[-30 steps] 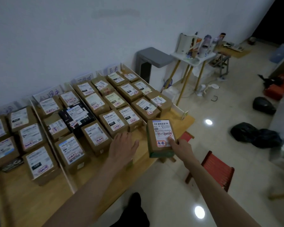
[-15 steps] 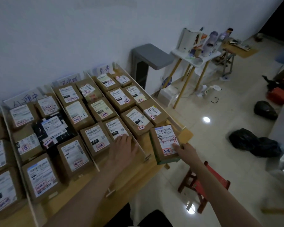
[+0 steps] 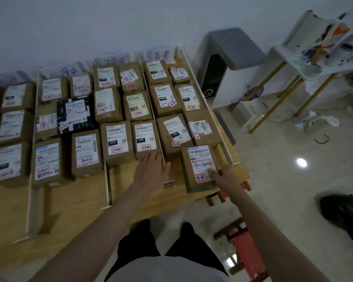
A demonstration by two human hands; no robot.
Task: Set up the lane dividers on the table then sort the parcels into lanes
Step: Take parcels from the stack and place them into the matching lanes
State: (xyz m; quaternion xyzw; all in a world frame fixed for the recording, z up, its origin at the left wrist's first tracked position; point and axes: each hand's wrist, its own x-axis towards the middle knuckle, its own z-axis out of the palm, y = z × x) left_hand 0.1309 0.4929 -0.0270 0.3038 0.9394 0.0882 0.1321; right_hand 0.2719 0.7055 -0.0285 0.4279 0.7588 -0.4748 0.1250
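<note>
A wooden table (image 3: 80, 202) carries several brown labelled parcels in lanes between white dividers (image 3: 159, 127). My right hand (image 3: 222, 177) grips the near right corner of a brown parcel (image 3: 200, 167) with a white label and red handwriting. This parcel lies in the rightmost lane at its near end, just behind a parcel (image 3: 202, 128) of the same lane. My left hand (image 3: 151, 169) rests flat and open on the table, fingertips touching the near face of a parcel marked 15H (image 3: 145, 137), beside the divider.
Handwritten lane signs (image 3: 162, 55) lean against the wall behind the lanes. A red stool (image 3: 245, 251) stands below the table's right end. A grey appliance (image 3: 228, 64), a white side table (image 3: 306, 64) and a black bag (image 3: 346, 216) are on the right.
My right hand has carried the parcel forward and set it into the rightmost lane. My left hand slid along to the divider, and the view turned to face the table squarely.
</note>
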